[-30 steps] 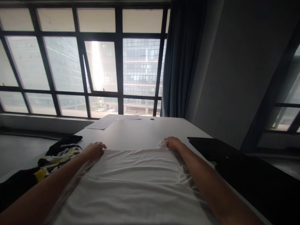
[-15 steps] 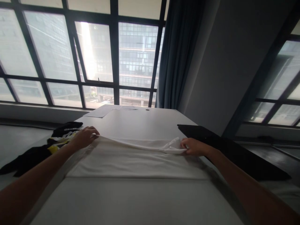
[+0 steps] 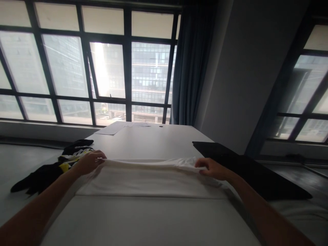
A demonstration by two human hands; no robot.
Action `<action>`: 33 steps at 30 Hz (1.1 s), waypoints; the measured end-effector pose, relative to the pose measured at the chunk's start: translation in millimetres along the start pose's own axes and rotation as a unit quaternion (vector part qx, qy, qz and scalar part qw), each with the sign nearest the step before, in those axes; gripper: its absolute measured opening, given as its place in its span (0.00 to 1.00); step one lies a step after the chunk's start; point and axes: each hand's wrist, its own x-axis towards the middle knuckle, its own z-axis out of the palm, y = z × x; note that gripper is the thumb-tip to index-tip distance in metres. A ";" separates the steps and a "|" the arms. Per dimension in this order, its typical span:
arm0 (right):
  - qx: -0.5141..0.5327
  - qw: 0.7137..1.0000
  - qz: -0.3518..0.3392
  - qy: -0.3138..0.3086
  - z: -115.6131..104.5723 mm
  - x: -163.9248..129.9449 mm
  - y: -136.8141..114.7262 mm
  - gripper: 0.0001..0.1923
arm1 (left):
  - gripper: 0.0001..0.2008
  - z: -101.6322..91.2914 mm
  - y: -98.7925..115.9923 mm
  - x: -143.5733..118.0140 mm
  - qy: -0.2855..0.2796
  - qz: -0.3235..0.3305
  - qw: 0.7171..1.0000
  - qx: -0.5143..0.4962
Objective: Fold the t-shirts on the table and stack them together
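left hand (image 3: 88, 163) pinches white cloth (image 3: 151, 176) far-left corner | right hand (image 3: 211, 168) pinches far-right | fold edge runs left-right between hands, on table (image 3: 153, 140)

The place looked like an office room high in a city block. A wall of tall, dark-framed window panes (image 3: 107, 68) gave onto a glass-fronted office tower (image 3: 150, 82) across the way, and a second window (image 3: 302, 102) stood to the right of a bare grey wall (image 3: 243, 75). A heavy blue curtain (image 3: 191, 65) hung in the corner. A long white table (image 3: 153, 140) with a cable hole ran toward the glass, with loose paper sheets (image 3: 115, 128) at its far end and a flat black board (image 3: 246, 167) beside it.
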 end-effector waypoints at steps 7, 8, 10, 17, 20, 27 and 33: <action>-0.032 0.999 0.042 0.006 23.8 4.6 0.4 0.31 | 0.26 5.2 9.7 -5.7 -0.080 -0.011 0.995 -0.061; -0.037 0.999 0.031 0.007 27.9 6.0 -1.8 0.31 | 0.29 9.7 9.6 -5.5 -0.082 -0.022 0.994 -0.067; -0.037 0.999 0.004 -0.010 34.4 7.5 -8.6 0.29 | 0.34 19.7 6.5 -4.8 -0.089 -0.047 0.993 -0.068; 0.009 0.996 -0.055 -0.063 34.1 3.0 -32.6 0.16 | 0.38 40.9 -17.3 -5.4 -0.116 -0.038 0.993 0.008; 0.036 0.987 -0.013 -0.153 30.1 1.1 -35.9 0.22 | 0.37 42.7 -19.8 -6.2 -0.139 -0.056 0.988 0.041; -0.195 0.974 0.114 0.017 51.6 7.9 -27.8 0.30 | 0.33 35.9 -5.2 -7.0 -0.234 -0.089 0.964 0.091; -0.236 0.958 0.134 -0.088 65.0 44.9 -9.1 0.34 | 0.31 30.9 -3.9 -8.6 -0.250 -0.113 0.955 0.115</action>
